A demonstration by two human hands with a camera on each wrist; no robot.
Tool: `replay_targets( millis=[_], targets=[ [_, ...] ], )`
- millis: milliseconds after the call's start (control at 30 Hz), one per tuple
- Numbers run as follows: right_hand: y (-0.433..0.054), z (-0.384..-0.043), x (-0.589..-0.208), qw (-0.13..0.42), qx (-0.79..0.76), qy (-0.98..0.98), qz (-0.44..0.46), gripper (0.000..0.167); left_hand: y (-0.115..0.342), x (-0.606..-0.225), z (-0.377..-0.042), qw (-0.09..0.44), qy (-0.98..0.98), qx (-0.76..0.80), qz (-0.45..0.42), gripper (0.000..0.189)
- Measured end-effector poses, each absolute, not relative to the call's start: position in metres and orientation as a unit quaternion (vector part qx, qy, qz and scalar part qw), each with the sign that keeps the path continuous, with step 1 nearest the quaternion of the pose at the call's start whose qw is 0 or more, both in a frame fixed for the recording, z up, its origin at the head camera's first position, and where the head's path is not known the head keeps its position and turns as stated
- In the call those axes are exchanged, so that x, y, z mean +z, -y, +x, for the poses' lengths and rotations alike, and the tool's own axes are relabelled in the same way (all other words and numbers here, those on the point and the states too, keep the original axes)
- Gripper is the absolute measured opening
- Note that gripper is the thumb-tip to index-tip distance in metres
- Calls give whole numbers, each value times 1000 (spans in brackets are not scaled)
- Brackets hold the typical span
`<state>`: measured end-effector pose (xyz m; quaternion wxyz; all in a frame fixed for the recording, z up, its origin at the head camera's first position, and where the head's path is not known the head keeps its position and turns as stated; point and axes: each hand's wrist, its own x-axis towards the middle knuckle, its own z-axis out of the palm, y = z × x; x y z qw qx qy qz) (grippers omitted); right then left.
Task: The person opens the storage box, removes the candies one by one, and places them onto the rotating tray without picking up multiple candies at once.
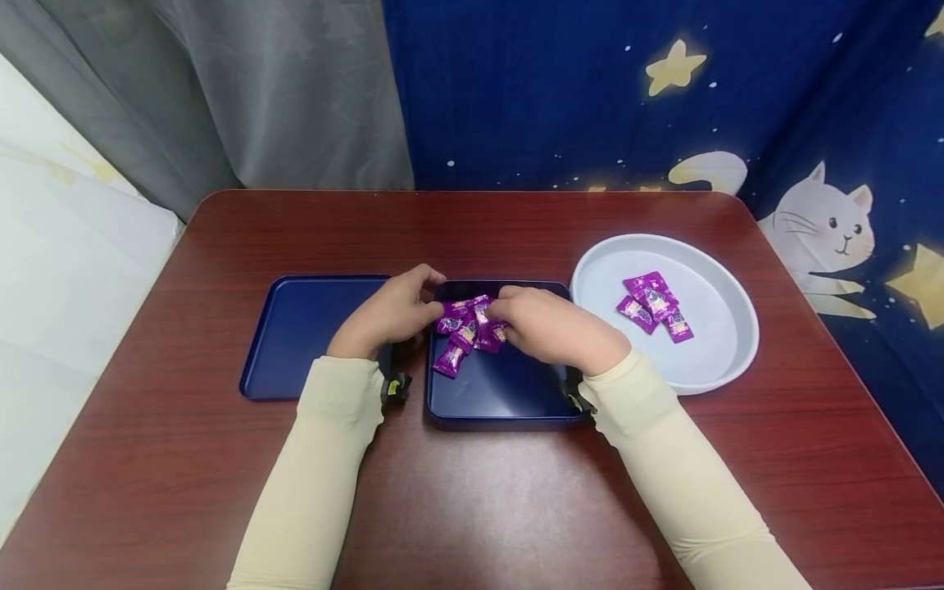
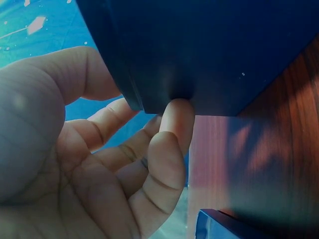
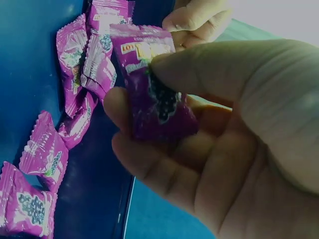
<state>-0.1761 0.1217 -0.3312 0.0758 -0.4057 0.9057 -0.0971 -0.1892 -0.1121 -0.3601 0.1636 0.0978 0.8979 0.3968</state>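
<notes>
A dark blue rectangular tin box stands before me, with several purple grape candies heaped in its left part. My left hand holds the box at its far left corner. The left wrist view has that thumb at the rim and the fingers against the outer wall. Over the far side of the box is my right hand. It pinches one wrapped candy between thumb and fingers, and the other candies lie beside it in the box.
To the right, a round white tray bears several more purple candies. Left of the box lies a flat blue lid with a raised rim. All stand on a reddish-brown wooden table, with curtains behind its far edge.
</notes>
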Motion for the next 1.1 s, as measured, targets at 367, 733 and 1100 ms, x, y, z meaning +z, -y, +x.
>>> replay_targets(
  millis=[367,733,1100],
  targets=[
    [-127,-175,-327,58,-127,-901,-410,4,111,-361,-188,164,-899,394,94,43],
    [-130,-174,-322,69,-142,-907,-391,7,110,-359,-187,161,-901,392,92,44],
    [-139,-169,-310,53,-160,-909,-382,21,109,-361,-187,159,-902,390,92,43]
  ],
)
